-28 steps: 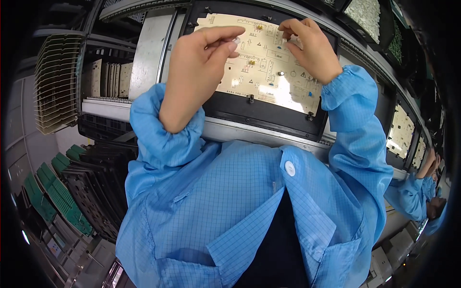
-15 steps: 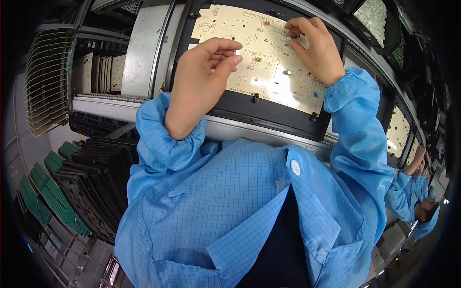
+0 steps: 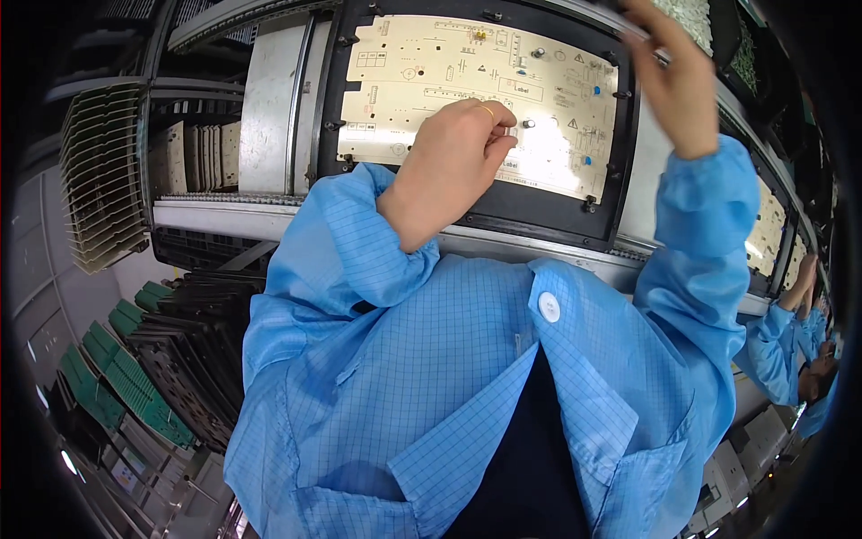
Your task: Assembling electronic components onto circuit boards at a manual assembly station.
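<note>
A cream circuit board lies in a black carrier frame in front of me. It bears printed markings and a few small parts, among them dark round components, blue discs and a small white piece. My left hand is over the board's lower middle, thumb and fingertips pinched together close to its surface; whatever they hold is hidden. Off the board's right side, my right hand is raised near a bin of white parts. Motion smears its fingers.
A metal rail runs along the near side. To the left are upright boards in a rack, a fanned row of boards, black trays and green plates. A co-worker in blue is at the far right.
My left hand has moved right and down to the board; the small white part seen in its fingers is now out of sight. My right hand has left the board, moving right toward the bin.
</note>
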`<state>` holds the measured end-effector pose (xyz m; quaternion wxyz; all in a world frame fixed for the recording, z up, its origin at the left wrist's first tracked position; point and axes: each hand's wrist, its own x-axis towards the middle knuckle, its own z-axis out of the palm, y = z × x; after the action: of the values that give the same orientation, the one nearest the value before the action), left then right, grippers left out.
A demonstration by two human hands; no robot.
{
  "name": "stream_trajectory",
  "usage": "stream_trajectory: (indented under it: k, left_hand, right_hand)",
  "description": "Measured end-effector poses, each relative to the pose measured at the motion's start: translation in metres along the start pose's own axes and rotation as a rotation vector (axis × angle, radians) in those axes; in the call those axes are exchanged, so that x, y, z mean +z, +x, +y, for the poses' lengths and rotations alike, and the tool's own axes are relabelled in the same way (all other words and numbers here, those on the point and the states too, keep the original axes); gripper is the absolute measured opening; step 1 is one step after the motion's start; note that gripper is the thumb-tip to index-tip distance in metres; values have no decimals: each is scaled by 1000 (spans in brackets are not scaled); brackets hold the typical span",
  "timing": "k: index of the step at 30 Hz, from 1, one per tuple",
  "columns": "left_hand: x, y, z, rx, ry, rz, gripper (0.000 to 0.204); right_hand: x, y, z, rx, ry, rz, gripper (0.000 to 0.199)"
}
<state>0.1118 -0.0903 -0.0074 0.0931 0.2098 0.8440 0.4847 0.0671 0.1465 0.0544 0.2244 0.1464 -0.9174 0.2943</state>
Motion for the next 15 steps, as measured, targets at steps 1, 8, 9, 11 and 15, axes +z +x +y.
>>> stream_trajectory:
  k: [1,8,9,11,15]
  left_hand:
    - [2,4,2,55,75,-38,18]
    - [14,12,0,15,97,-36,13]
    - [13,13,3,-5,107,-42,13]
    - [12,13,8,-17,118,-48,13]
    - [12,16,14,20,183,-98,12]
  right_hand:
    - [-15,0,31,-52,-19,53,31]
    - [-121,-10,221,273,-336,297,30]
    - [-131,-10,233,361,-487,296,30]
    - [-147,-18,259,435,-518,312,33]
    - [-161,-31,297,437,-628,247,32]
